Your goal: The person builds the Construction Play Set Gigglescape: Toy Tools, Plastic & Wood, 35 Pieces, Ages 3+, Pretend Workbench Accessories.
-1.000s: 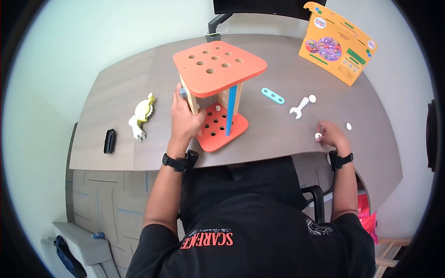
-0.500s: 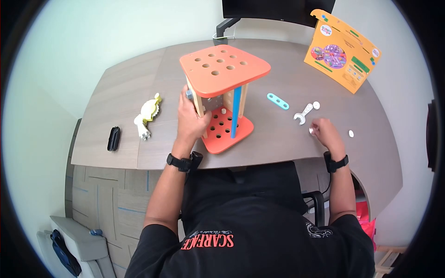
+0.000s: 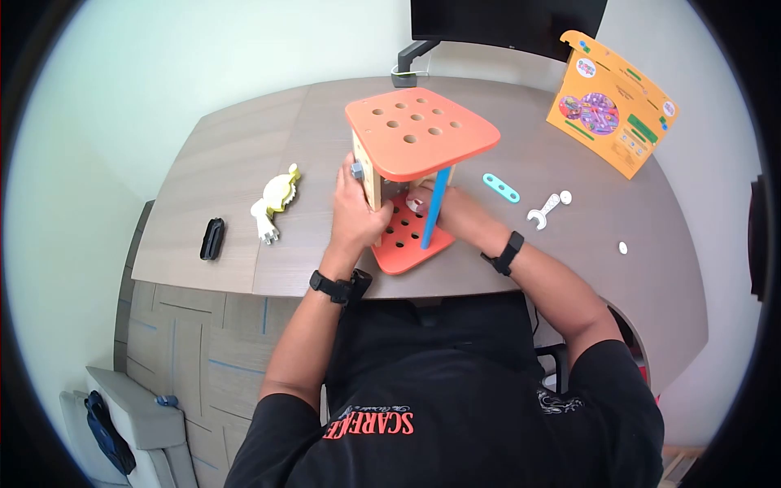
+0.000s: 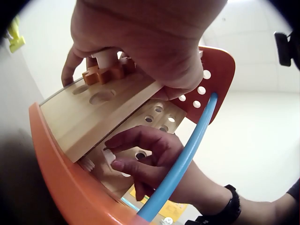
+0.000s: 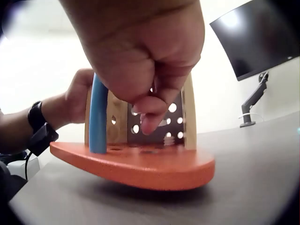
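Note:
A toy workbench, with orange top and base, wooden sides and a blue post, stands before the person. The left hand grips its left wooden panel, thumb on the inner face. An orange gear with a white bolt head sits on that panel's outer face, close under the left hand. Past the blue post, the right hand reaches inside and pinches a small white disc-like piece between thumb and forefinger. A white threaded bolt shows low inside, near the base.
Right of the workbench lie a turquoise strip with holes, a white wrench and small white pieces, one of them an oval. On the left are a yellow-and-white toy and a black case. An orange box and monitor stand behind.
The right hand has picked the white piece off the table at the right and carried it left into the workbench. The left hand keeps its grip on the panel.

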Demonstrator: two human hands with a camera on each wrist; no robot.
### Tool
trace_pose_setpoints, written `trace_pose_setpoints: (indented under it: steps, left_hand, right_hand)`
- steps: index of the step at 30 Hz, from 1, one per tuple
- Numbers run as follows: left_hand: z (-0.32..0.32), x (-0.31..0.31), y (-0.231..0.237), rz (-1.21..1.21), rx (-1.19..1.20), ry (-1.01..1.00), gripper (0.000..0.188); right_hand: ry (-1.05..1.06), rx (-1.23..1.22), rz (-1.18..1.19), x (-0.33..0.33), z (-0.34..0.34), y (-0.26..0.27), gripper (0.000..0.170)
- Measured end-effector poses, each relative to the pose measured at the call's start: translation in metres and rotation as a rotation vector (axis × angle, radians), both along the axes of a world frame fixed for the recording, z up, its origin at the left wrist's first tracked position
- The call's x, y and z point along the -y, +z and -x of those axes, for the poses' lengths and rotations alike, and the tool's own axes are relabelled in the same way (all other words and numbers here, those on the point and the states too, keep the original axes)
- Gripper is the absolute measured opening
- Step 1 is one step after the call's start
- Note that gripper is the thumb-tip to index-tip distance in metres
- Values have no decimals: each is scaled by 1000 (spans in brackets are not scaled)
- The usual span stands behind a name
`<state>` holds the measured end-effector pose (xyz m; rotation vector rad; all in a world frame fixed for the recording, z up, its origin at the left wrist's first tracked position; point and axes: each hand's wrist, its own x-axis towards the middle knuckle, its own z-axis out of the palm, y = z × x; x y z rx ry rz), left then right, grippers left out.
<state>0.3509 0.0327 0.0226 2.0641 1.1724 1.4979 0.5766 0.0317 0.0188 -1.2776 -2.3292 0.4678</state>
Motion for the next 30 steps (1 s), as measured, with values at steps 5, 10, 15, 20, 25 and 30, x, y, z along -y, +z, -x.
trace_pose_setpoints:
  steps: [5,10,15,20,25,30]
  left_hand:
    - [-2,3,0,22,21,4,90]
    - [0,2,-1,4,12,2,91]
    - [-4,12,8,39,16,22,83]
    - [-5,11,10,41,21,9,84]
    - [-5,8,5,-9,3,25,84]
    - [-5,7,3,8,14,43,84]
  right_hand:
    - [115,-78,-364,-22,10,-46,22]
    - [81,95,-453,-25,13,-55,24]
    - [-25,19,-347,-20,21,-52,19]
    - [-51,58,-244,-18,23,-37,19]
    - [-82,190,-397,-20,26,-39,21]
    - [-72,128,-483,-21,24,-48,23]
